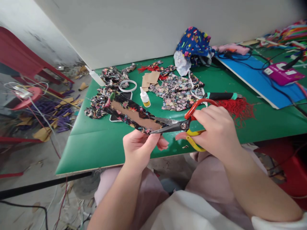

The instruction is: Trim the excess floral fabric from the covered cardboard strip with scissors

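My left hand (141, 145) pinches the near end of a flat strip of dark floral fabric (124, 107), folded over a brown card backing (128, 112) that shows along its middle. In my right hand (216, 127) is a pair of scissors (183, 125) with one red and one yellow handle. Its blades are parted around the strip's right end, close to my left thumb. Whether they touch the fabric I cannot tell. Behind the strip stands a small glue bottle (145, 98), and a phone-like flat object (116, 117) lies partly hidden beneath it.
Floral fabric pieces (176, 92), brown card pieces (150, 79) and a white ring (128, 85) lie on the green table (96, 143). Red threads (237, 110) and a black-and-teal handled tool (223, 95) are at right, before a blue board (259, 76). A squeeze bottle (96, 77) lies back left.
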A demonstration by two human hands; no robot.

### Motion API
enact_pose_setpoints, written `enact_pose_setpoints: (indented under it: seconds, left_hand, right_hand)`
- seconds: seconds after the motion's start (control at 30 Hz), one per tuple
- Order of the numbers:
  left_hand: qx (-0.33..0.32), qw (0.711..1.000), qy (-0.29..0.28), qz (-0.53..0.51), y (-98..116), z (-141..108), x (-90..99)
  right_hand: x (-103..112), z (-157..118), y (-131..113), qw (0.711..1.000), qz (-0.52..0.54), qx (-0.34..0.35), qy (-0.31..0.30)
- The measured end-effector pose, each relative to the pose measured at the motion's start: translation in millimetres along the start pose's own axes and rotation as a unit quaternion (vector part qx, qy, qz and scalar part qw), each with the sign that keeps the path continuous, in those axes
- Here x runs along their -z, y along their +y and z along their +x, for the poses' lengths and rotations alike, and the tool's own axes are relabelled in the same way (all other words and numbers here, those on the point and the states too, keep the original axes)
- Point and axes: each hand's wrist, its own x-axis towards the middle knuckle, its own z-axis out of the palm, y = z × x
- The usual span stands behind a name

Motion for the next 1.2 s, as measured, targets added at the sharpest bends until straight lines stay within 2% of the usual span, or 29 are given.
enact_pose_setpoints:
  seconds: [0.23,0.57,1.2]
  left_hand:
    - [0.016,1.0,0.017,0.015,0.3,-1.0,-1.1]
    - [0.037,0.999,0.013,0.023,3.4,-0.4,-0.5]
    - [0.045,0.999,0.024,0.02,4.6,0.7,-2.6]
  right_hand:
    - [-0.1,-0.7,0.0,1.0,0.001,-0.003,-0.007]
    - [-1.3,-0.4,-0.2,1.0,0.0,-0.005,-0.012]
    - [-1.3,-3.3,-1.2,0.999,0.011,-0.035,-0.024]
